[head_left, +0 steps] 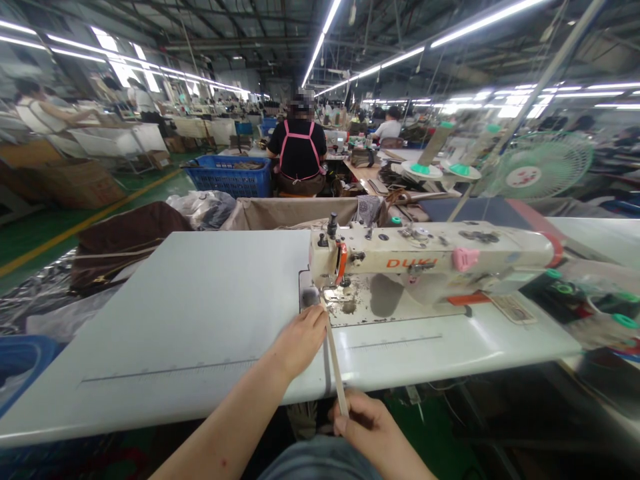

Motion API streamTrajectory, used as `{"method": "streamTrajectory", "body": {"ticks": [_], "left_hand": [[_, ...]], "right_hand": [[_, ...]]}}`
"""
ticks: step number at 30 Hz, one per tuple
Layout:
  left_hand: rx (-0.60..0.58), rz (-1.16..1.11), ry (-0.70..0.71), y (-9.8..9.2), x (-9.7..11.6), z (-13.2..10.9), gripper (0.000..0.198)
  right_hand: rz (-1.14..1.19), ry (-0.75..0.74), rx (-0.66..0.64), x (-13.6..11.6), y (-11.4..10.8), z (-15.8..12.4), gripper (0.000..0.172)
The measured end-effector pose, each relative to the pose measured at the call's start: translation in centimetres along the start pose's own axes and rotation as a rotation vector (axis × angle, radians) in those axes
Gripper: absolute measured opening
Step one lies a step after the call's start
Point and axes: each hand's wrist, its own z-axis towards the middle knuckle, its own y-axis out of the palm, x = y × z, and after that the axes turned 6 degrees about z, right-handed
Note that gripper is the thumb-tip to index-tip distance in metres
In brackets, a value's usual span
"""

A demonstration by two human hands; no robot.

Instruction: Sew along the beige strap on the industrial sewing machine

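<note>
A narrow beige strip (335, 363) runs from below the needle area of the sewing machine (430, 250) over the table's front edge. My left hand (303, 339) lies just in front of the presser foot, its fingers closed together on the strip's far part. Lower down, beyond the table edge, my right hand (367, 427) pinches the near part between thumb and fingers. Between the two hands the strip looks straight and taut. My left fingers partly hide its far end, so I cannot make out whether it lies under the foot.
The pale sewing table (215, 300) carries a printed ruler line. Thread cones (435, 147) and a green fan (545, 163) stand behind the machine. A beige fabric bin (295, 212) adjoins the far edge. A blue basket (227, 175) stands beside a seated person (300, 147).
</note>
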Motion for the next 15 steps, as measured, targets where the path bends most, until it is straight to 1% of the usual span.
{"method": "streamTrajectory", "body": {"ticks": [3,7,8,10,13,15], "left_hand": [[0.011,0.008,0.009,0.02,0.01,0.00,0.023],[0.015,0.023,-0.001,0.06,-0.06,-0.12,0.022],[0.012,0.037,0.009,0.08,-0.09,-0.17,0.021],[0.009,0.067,0.048,0.14,-0.14,-0.23,0.019],[0.018,0.071,0.066,0.22,-0.16,-0.24,0.018],[0.023,0.053,0.052,0.23,-0.15,-0.21,0.019]], "right_hand": [[-0.028,-0.017,0.070,0.02,0.30,0.44,0.046],[0.112,0.065,0.060,0.30,0.73,0.66,0.049],[0.116,0.073,0.061,0.44,0.77,0.68,0.050],[0.017,0.036,0.109,0.65,0.75,0.74,0.048],[-0.202,-0.071,0.188,0.60,0.69,0.94,0.038],[-0.235,-0.069,0.166,0.36,0.77,1.16,0.037]]}}
